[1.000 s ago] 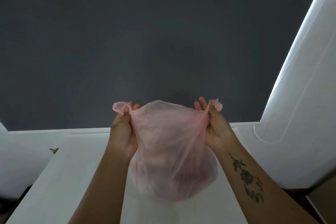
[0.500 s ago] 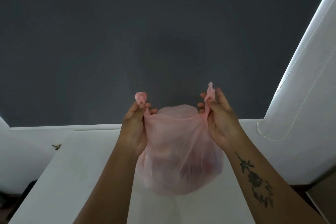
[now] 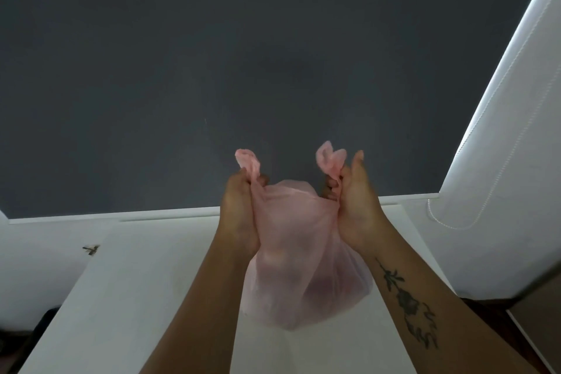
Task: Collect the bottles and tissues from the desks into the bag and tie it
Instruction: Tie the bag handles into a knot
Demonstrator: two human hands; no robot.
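A thin pink plastic bag [image 3: 303,267] hangs between my two hands above a white desk [image 3: 136,297]. My left hand [image 3: 239,215] pinches the bag's left handle, whose end sticks up above my fingers. My right hand [image 3: 355,206] pinches the right handle the same way. The bag bulges at the bottom with dim reddish shapes inside; I cannot make out what they are. The bag's mouth is drawn narrow between my hands.
A dark grey wall [image 3: 243,55] fills the view behind the desk. A white roller blind [image 3: 516,130] with a bead cord [image 3: 449,222] hangs at the right. A small metal fitting [image 3: 91,249] sits by the desk's left edge.
My hands have come closer together and risen, gathering the bag's mouth. The handle ends now stand up above my fingers, and the bag hangs narrower.
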